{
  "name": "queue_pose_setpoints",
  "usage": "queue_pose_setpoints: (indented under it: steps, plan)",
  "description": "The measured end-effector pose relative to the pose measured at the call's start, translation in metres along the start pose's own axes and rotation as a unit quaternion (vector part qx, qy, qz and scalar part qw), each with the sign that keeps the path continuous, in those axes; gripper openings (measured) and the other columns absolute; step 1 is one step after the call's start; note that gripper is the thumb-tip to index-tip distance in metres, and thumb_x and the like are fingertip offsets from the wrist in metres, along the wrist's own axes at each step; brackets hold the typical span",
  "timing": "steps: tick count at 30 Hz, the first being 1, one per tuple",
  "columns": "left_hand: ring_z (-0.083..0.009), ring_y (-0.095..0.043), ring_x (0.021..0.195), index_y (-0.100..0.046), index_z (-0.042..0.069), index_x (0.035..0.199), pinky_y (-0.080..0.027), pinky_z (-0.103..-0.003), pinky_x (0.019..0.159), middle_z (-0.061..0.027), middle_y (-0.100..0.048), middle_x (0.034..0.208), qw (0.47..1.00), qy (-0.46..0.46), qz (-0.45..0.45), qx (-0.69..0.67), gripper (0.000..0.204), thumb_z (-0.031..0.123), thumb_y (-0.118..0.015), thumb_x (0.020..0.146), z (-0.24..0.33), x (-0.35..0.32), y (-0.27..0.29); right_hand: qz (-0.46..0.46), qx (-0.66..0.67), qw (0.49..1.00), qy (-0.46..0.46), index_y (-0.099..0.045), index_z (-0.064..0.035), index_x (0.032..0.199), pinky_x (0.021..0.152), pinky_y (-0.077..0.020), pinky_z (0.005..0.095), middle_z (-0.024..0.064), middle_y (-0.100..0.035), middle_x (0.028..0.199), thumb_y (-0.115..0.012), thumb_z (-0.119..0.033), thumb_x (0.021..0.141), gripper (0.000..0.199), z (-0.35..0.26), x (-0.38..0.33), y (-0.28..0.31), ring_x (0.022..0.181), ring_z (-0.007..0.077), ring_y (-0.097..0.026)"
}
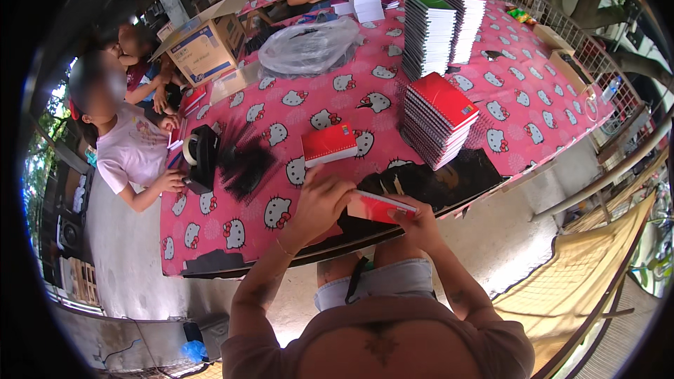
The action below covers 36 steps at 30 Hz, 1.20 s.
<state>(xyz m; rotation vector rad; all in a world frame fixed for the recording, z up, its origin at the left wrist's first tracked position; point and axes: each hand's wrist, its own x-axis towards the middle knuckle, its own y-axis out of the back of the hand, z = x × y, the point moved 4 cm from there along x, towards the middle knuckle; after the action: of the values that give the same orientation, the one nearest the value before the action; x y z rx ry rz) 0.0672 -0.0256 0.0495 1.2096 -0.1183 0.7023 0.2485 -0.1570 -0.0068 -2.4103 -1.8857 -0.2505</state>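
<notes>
A small red notebook (pixel 379 208) is held over the near edge of the table, tilted, with its pale page edges along the top. My right hand (pixel 419 224) grips its right end, thumb on the cover. My left hand (pixel 321 203) is at its left end, fingers curled against the corner and one finger raised; part of that contact is hidden. Just beyond my left hand a red spiral notebook (pixel 328 144) lies on the table. To the right stands a tall stack of red spiral notebooks (pixel 441 116).
A pink patterned cloth (pixel 323 109) covers the table, with a torn dark patch (pixel 449 182) near my hands. At left are a heap of black binding coils (pixel 246 165), a black tape dispenser (pixel 202 158) and people. Further back: notebook stacks (pixel 428 38), clear plastic (pixel 309 45), a carton (pixel 207 45).
</notes>
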Motion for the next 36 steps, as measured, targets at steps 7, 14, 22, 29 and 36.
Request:
queue_pose_setpoints:
  steps: [7, 14, 22, 29, 36]
  plan:
    - [-0.0402, -0.05, 0.129, -0.049, -0.002, 0.138, -0.024, -0.062, 0.112, -0.0217, -0.052, 0.141, 0.973, -0.007, 0.024, 0.228, 0.068, 0.05, -0.054, 0.094, 0.042, 0.012, 0.005, 0.023, 0.081, 0.996, -0.043, -0.061, 0.0006, 0.131, 0.093, -0.0474, 0.0256, 0.0086, -0.069, 0.118, -0.062, -0.002, 0.095, 0.036, -0.011, -0.002, -0.007, 0.106, 0.0099, -0.06]
    - [-0.0429, -0.027, 0.146, -0.038, -0.008, 0.145, -0.009, -0.07, 0.113, -0.0292, -0.034, 0.153, 0.966, 0.024, 0.034, 0.257, 0.087, 0.065, -0.036, 0.097, 0.039, 0.019, -0.006, 0.023, 0.094, 0.995, -0.007, -0.06, 0.0013, 0.131, 0.093, -0.0487, 0.0273, 0.0064, -0.069, 0.115, -0.064, -0.004, 0.095, 0.037, -0.013, -0.002, -0.019, 0.102, 0.0107, -0.061]
    - [-0.0441, -0.031, 0.144, -0.037, -0.009, 0.144, -0.013, -0.066, 0.114, -0.0301, -0.037, 0.151, 0.961, 0.004, 0.035, 0.273, 0.085, 0.063, -0.032, 0.099, 0.045, 0.02, -0.01, 0.002, 0.138, 0.989, -0.054, -0.061, 0.001, 0.131, 0.091, -0.0499, 0.028, 0.0056, -0.069, 0.114, -0.065, -0.007, 0.095, 0.037, -0.016, 0.0, -0.015, 0.1, 0.01, -0.061]
    - [-0.0399, -0.031, 0.145, -0.038, -0.006, 0.145, -0.016, -0.061, 0.116, -0.0272, -0.037, 0.152, 0.968, 0.0, 0.01, 0.251, 0.085, 0.062, -0.045, 0.094, 0.05, 0.006, -0.019, -0.051, 0.106, 0.991, -0.065, -0.062, 0.0014, 0.129, 0.087, -0.0496, 0.0262, 0.0028, -0.069, 0.109, -0.065, -0.007, 0.094, 0.036, 0.007, 0.001, -0.023, 0.096, 0.0076, -0.06]
    - [-0.0413, -0.026, 0.148, -0.031, -0.008, 0.148, -0.01, -0.065, 0.115, -0.0277, -0.033, 0.154, 0.987, -0.013, -0.012, 0.16, 0.087, 0.061, -0.039, 0.096, 0.053, -0.009, -0.032, 0.011, 0.172, 0.981, -0.089, -0.063, 0.0033, 0.125, 0.085, -0.0507, 0.0242, 0.0046, -0.069, 0.106, -0.068, -0.005, 0.092, 0.034, -0.01, 0.006, -0.006, 0.094, 0.0072, -0.061]
